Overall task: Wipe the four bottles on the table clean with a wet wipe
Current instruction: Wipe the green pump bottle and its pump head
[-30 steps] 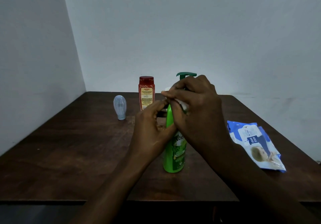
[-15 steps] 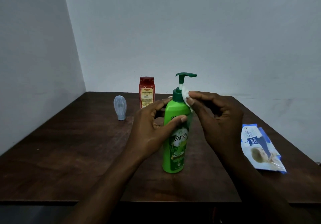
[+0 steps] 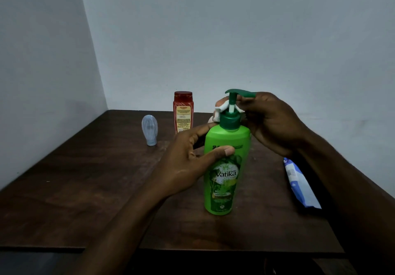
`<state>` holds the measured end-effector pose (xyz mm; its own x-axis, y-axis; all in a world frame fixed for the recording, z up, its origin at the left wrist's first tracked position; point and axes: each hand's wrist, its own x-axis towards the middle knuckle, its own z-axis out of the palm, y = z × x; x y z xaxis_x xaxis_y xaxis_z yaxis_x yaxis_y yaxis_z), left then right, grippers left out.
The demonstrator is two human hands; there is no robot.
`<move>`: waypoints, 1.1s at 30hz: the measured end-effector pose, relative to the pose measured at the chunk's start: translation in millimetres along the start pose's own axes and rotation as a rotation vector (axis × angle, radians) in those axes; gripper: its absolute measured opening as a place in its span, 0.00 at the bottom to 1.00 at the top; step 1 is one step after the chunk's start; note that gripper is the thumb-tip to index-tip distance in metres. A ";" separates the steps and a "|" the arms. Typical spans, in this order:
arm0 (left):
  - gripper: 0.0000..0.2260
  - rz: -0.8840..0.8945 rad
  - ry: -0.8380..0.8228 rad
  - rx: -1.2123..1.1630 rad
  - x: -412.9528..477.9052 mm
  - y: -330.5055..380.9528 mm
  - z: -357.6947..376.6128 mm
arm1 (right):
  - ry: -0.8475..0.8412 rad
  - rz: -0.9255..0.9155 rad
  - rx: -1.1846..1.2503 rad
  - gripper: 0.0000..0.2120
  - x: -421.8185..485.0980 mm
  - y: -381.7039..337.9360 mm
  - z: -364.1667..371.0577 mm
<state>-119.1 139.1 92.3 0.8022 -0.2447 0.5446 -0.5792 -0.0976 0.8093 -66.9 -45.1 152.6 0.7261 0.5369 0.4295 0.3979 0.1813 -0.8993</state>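
right hand [image 3: 271, 123]: fingers curl behind the pump neck, pinching wet wipe [image 3: 219, 110], tips mostly hidden | left hand [image 3: 186, 165]: thumb across green bottle [image 3: 224, 180], other fingers hidden behind | bottle upright, mid table [image 3: 85, 189] | red bottle [image 3: 183, 112], pale blue bottle [image 3: 149, 132] near far edge | wipes pack [image 3: 299, 185] at right edge, partly covered by forearm

A single head-worn view looks from the near edge of the surface [image 3: 85, 189], facing forward and slightly down toward the far wall [image 3: 235, 39]. The left hand [image 3: 183, 168] and right hand [image 3: 271, 123] are close, mid-frame.
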 end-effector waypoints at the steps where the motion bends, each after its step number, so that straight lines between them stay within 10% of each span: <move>1: 0.16 0.001 -0.012 -0.005 0.1 0.0 -1.0 | -0.037 0.010 0.018 0.14 2.0 -1.3 -1.1; 8: 0.15 -0.007 -0.027 0.003 2.6 -0.3 -1.0 | 0.040 -0.013 0.027 0.14 -9.5 7.5 -9.3; 16: 0.15 0.032 -0.020 0.008 5.7 -0.8 0.4 | 0.596 -0.365 -0.451 0.08 -47.1 11.5 31.7; 25: 0.11 0.060 -0.002 0.041 5.0 -2.0 -0.9 | 0.718 -0.569 -0.845 0.07 -33.2 11.2 55.4; 33: 0.16 0.038 -0.013 0.026 7.0 -2.5 -0.4 | 0.774 -0.462 -0.565 0.10 -39.7 22.4 47.0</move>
<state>-112.0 138.0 94.1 0.7778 -0.2613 0.5717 -0.6128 -0.1127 0.7822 -113.2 -23.6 111.5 0.5181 -0.1929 0.8333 0.7842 -0.2818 -0.5528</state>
